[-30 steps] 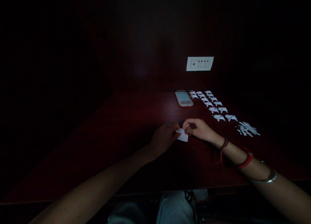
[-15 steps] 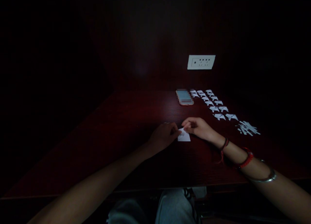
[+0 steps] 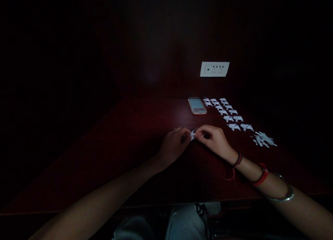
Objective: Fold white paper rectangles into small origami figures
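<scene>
Between my two hands is a small piece of white paper [image 3: 193, 135], folded, its edges mostly covered by fingers. My left hand [image 3: 177, 142] pinches its left side between thumb and fingers. From the right, my right hand [image 3: 213, 139] pinches the other side, its fingertips close to those of the left. Both hands are low over the dark red table [image 3: 130, 129]. To the right lie several small folded white paper pieces [image 3: 234, 127] in two slanting rows.
A phone [image 3: 197, 106] lies at the back beside the rows. Nearer on the right is a heap of thin white paper strips [image 3: 264, 139]. A white socket plate [image 3: 214, 69] is set in the dark back wall. The table's front edge [image 3: 145, 206] runs above my knees.
The paper, a flat piece spread below my fingertips before, is now folded smaller and held up between both hands. My right hand has moved slightly left. The view has tilted a little.
</scene>
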